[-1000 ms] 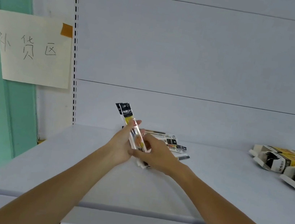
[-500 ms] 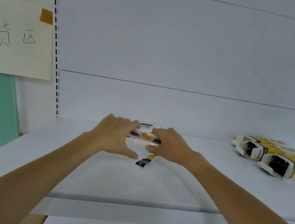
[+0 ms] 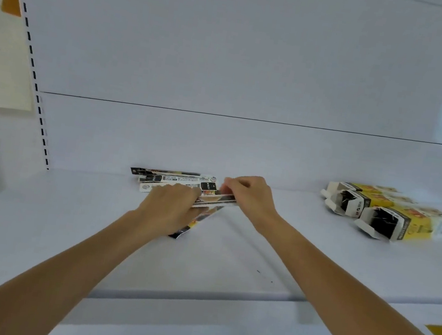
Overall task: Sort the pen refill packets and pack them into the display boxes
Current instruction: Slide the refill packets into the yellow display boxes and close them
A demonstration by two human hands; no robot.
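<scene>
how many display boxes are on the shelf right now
3, side by side at the right end of the shelf: front box, middle box behind it, rear box nearest the back wall. More may be hidden behind them.

A shop: white slotted shelving [image 3: 63, 230] holding yellow display boxes [image 3: 394, 220].

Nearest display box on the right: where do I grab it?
Grip the nearest display box across its yellow body from above, thumb on the near long side. It lies flat on the shelf with its open mouth and loose flaps facing left; those flaps would likely bend. The next box lies close behind it, so finger room looks tight.
</scene>
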